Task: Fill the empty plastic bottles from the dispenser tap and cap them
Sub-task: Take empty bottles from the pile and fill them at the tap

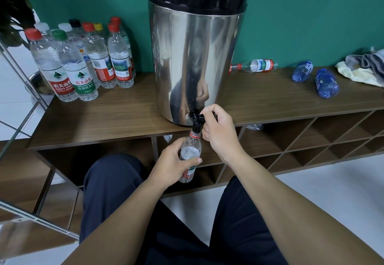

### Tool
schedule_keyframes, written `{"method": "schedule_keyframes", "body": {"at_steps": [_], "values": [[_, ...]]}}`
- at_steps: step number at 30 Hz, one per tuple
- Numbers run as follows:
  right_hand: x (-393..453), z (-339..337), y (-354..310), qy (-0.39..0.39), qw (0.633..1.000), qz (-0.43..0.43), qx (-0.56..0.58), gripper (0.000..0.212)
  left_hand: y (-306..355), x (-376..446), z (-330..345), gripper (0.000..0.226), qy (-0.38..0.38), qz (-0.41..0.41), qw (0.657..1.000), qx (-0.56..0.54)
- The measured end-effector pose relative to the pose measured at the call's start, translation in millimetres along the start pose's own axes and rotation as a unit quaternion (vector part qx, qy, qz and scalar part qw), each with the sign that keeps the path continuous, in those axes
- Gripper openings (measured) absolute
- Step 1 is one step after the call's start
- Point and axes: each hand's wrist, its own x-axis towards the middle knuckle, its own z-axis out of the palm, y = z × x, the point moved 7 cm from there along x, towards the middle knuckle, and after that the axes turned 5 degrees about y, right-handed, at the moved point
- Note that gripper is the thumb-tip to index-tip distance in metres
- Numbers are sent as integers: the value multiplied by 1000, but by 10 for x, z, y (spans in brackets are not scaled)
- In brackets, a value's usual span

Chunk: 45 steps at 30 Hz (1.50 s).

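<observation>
A steel dispenser (195, 61) with a black lid stands on the wooden shelf top (104, 119). Its black tap (195, 117) juts over the front edge. My left hand (172, 165) grips a clear plastic bottle (190, 152) with a red neck ring, its open mouth right under the tap spout; water shows inside it. My right hand (218, 131) holds the tap lever, fingers curled round it. Several capped, filled bottles (83, 63) stand at the left. One clear empty bottle (255, 66) and two blue ones (302, 71) (326, 83) lie on their sides at the right.
Crumpled cloths (361, 67) lie at the far right of the shelf top. Open cubbyholes (311, 140) run under the top. A green wall (301, 15) is behind. A mirror edge (20, 82) leans at the left. My knees are below, over a white floor (332, 192).
</observation>
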Motion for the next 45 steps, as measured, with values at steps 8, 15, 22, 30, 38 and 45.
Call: {"method": "schedule_keyframes", "body": {"at_steps": [8,15,22,30,38,45], "values": [[9,11,15,-1,1000,3,11,21,9,-1,-8,61,6,7,1000,2],[1,2,3,2,1000,4,1,21,11,-1,-8,62,2,2,1000,6],[-4,7,2,3,1000,4,3,21,26,-5,-7,62,6,7,1000,6],[-14,11,-13,1,1000,5,6,21,9,-5,-8,63,3,2,1000,-1],[-34,7,-34,3,1000,4,2,21,15,-8,-5,65,-1,1,1000,9],[-32,10,-35,3,1000,8,9,21,26,-15,-5,63,-2,-5,1000,11]]}}
